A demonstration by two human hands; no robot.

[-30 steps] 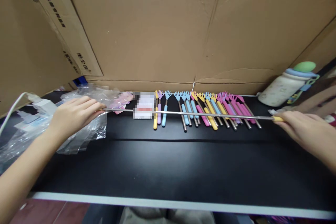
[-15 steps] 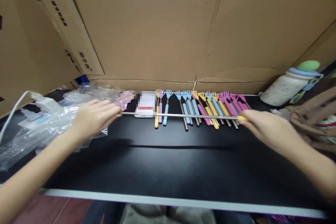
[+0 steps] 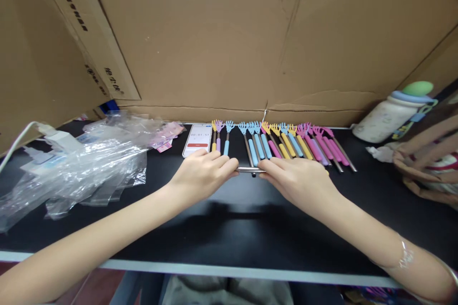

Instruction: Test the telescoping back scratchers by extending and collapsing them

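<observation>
Over the black table, my left hand [image 3: 205, 174] and my right hand [image 3: 298, 176] grip a telescopic back scratcher [image 3: 248, 169]. Only a short piece of its metal rod shows between them, level and close to my body side of the row. A bit of yellow peeks out beside my right hand; the rest of the scratcher is hidden by my fingers. Behind my hands lies a row of back scratchers [image 3: 267, 146] in blue, yellow, pink and purple, claws toward the cardboard. Left of these, a smaller group of back scratchers [image 3: 226, 147] lies partly behind my left hand.
A phone [image 3: 198, 137] with a running timer lies beyond my left hand. Clear plastic bags [image 3: 100, 162] and pink papers [image 3: 167, 134] cover the left side, near a white charger [image 3: 64, 142]. A bottle [image 3: 391, 115] and a brown bag [image 3: 422, 167] stand right. Cardboard [image 3: 214, 38] walls the back.
My hands have come together from wide apart, and the long rod between them has shortened to a small stretch. Both hands are now lower and nearer the middle.
</observation>
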